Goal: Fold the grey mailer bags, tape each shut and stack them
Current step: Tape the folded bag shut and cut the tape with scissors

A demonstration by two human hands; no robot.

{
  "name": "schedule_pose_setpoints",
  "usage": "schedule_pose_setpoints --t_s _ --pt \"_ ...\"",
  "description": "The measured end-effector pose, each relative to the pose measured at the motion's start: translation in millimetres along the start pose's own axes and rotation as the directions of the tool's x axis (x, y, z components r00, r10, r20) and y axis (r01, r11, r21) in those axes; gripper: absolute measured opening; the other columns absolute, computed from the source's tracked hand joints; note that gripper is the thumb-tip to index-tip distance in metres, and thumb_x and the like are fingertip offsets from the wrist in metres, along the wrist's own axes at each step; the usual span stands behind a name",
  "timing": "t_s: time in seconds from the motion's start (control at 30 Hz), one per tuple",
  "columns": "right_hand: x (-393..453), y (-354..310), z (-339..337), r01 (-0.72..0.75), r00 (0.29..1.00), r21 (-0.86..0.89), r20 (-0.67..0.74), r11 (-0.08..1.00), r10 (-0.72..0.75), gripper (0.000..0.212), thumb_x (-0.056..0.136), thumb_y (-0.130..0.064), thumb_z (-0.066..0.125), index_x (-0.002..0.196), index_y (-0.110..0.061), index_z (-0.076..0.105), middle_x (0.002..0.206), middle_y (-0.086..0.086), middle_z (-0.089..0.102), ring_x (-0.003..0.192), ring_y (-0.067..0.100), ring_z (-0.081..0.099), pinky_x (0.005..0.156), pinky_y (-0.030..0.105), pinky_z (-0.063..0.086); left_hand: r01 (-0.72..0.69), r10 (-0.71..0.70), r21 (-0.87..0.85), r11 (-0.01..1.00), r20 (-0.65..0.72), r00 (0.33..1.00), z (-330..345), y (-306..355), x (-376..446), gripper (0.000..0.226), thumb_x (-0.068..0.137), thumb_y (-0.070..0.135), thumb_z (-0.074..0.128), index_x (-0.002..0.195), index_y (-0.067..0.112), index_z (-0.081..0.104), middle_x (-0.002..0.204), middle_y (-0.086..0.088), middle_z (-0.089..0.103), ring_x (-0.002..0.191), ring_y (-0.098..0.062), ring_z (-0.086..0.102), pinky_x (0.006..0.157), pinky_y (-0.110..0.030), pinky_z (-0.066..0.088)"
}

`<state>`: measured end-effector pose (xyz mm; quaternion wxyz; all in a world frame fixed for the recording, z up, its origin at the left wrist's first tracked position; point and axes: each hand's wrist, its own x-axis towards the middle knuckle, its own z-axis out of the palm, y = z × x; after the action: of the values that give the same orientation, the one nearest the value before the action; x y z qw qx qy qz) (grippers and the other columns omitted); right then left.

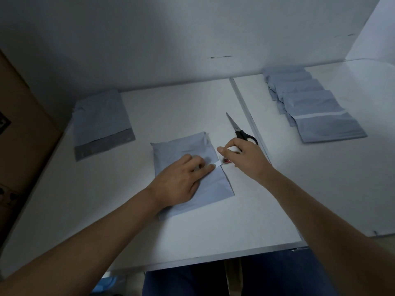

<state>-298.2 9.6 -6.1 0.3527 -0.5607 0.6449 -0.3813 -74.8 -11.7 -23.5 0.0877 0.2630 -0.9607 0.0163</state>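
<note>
- A brown cardboard box (19,129) stands at the far left edge, beside the white table (119,221).
- An unfolded grey mailer bag (100,122) lies flat at the table's back left, its long axis running from the far wall toward the person, its darker flap end nearest the person; it is well apart from both hands.
- The folded mailer bag (192,174) lies in the middle of the table, long axis running near-to-far and leaning slightly left at the top.
- The left hand (181,178) lies flat on this bag with straight fingers, pressing it down; one fingertip holds the free end of a white tape strip (218,163) at the bag's right edge.
- The right hand (241,157) is just beside the bag's right edge, fingers curled round a tape roll (228,155), the strip stretched between roll and bag.
- Black-handled scissors (240,130) lie just behind the right hand, blades closed and pointing away from the person.
- A row of overlapping folded mailers (310,105) lies at the back right, across a table seam (245,107), well apart from the hands.
</note>
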Motion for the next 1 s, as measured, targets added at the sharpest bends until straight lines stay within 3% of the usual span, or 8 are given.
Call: schedule_pose_setpoints --t_s 0.13,0.33,0.5,0.9,1.0 --pt "-0.3 -3.7 1.0 0.008 1.0 0.008 -0.026 1.0 -0.008 0.024 0.085 -0.03 0.072 0.088 -0.009 0.061 0.072 -0.009 0.061 0.056 -0.015 0.057 0.052 0.003 0.039 0.017 -0.017 0.021 1.0 0.001 1.0 0.1 2.6 1.4 0.048 0.094 0.025 0.039 0.14 0.016 0.051 0.11 -0.004 0.053 0.087 -0.019 0.046 0.077 -0.028 0.042" --pt "1.9 -7.6 -2.4 0.02 0.996 -0.102 -0.086 0.995 -0.028 0.025 0.081 -0.035 0.075 0.083 -0.016 0.058 0.071 -0.012 0.057 0.057 -0.005 0.055 0.048 0.003 0.037 0.013 -0.013 0.055 0.998 0.002 1.0 -0.6 3.3 1.4 0.048 0.093 0.027 0.041 0.138 0.015 0.054 0.108 -0.004 0.053 0.085 -0.017 0.047 0.076 -0.022 0.035" --pt "5.9 -6.5 -6.3 0.031 0.996 -0.144 -0.075 0.989 -0.042 0.024 0.08 -0.033 0.076 0.082 -0.021 0.056 0.077 -0.009 0.056 0.064 0.0 0.055 0.046 0.004 0.036 0.027 -0.027 0.059 0.998 0.007 1.0 -1.4 4.7 2.7 0.048 0.093 0.027 0.04 0.138 0.016 0.054 0.108 -0.005 0.054 0.087 -0.018 0.049 0.074 -0.025 0.041" --pt "14.1 -3.0 -6.4 0.049 0.997 -0.09 -0.05 0.995 -0.054 0.026 0.084 -0.043 0.07 0.087 -0.018 0.064 0.083 -0.007 0.064 0.073 0.001 0.059 0.056 0.002 0.04 0.206 -0.204 0.068 0.976 -0.037 0.978 2.9 32.9 4.1 0.05 0.094 0.031 0.032 0.136 0.013 0.054 0.104 -0.005 0.055 0.083 -0.021 0.05 0.069 -0.032 0.048" --pt "15.4 -2.8 -5.1 0.066 0.996 -0.112 -0.061 0.992 -0.073 0.027 0.085 -0.044 0.068 0.087 -0.017 0.065 0.083 -0.009 0.063 0.073 0.001 0.057 0.058 0.001 0.039 0.2 -0.199 0.097 0.975 -0.019 0.98 1.8 35.1 4.7 0.052 0.094 0.031 0.03 0.136 0.013 0.054 0.105 0.0 0.056 0.082 -0.018 0.049 0.068 -0.026 0.043"
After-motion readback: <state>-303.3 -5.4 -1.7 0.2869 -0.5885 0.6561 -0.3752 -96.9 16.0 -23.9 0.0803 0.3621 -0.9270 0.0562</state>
